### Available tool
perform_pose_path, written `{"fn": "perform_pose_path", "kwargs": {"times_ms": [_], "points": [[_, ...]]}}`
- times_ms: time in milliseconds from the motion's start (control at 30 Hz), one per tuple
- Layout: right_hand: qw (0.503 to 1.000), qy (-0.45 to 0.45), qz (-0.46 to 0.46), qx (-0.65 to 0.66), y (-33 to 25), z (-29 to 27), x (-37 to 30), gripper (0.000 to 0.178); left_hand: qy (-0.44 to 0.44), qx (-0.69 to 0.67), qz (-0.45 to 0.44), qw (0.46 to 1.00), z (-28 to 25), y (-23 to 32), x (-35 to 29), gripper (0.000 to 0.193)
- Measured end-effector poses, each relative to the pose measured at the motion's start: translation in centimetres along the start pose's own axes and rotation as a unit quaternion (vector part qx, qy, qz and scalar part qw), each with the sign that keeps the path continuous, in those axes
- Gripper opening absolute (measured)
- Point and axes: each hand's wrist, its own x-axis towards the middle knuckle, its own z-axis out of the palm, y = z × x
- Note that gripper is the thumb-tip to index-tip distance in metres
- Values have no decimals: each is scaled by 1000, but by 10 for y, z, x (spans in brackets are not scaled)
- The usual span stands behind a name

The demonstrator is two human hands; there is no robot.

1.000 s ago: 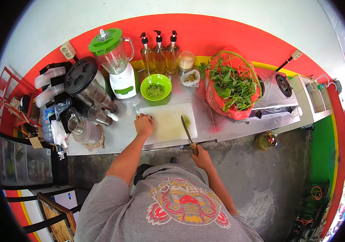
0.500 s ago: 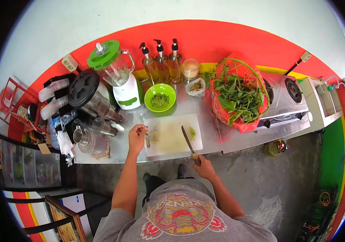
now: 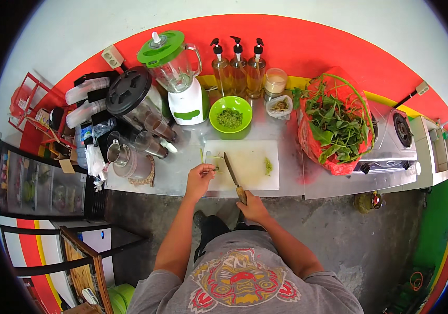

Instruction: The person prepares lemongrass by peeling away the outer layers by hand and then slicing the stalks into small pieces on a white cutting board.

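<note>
My right hand is closed around the wooden handle of a knife. Its dark blade lies over the left part of a white cutting board, pointing up and left. My left hand is at the board's left edge, with fingertips pinched together; whatever they hold is too small to make out. Just beyond those fingers lie thin pale-green stem scraps. A little pile of chopped greens rests on the right side of the board. Behind the board stands a green bowl with chopped greens inside.
A blender and several pump bottles stand along the back wall. Right of the board, a red plastic bag bulges with leafy stems, beside a gas stove. A metal pitcher and cups crowd the left.
The whole view has shifted, moving the counter rightward in the picture. My right hand has brought the knife leftward over the board, nearer my left hand. My left hand stays pinched at the board's edge.
</note>
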Motion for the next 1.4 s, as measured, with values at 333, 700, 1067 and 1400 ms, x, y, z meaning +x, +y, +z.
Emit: {"fn": "perform_pose_path", "kwargs": {"times_ms": [333, 700, 1067, 1400], "points": [[999, 9, 43, -12, -6, -16, 5, 46, -15, 83, -11, 996, 29, -35, -10, 17], [995, 62, 76, -6, 20, -35, -25, 46, -94, 108, 29, 989, 69, 3, 2, 14], [989, 108, 103, -13, 9, -51, -44, 39, 12, 349, 191, 917, 81, 1, -9, 13], [984, 35, 128, -119, -3, -32, -36, 42, -17, 361, 232, 903, 110, -16, 1, 10]]}}
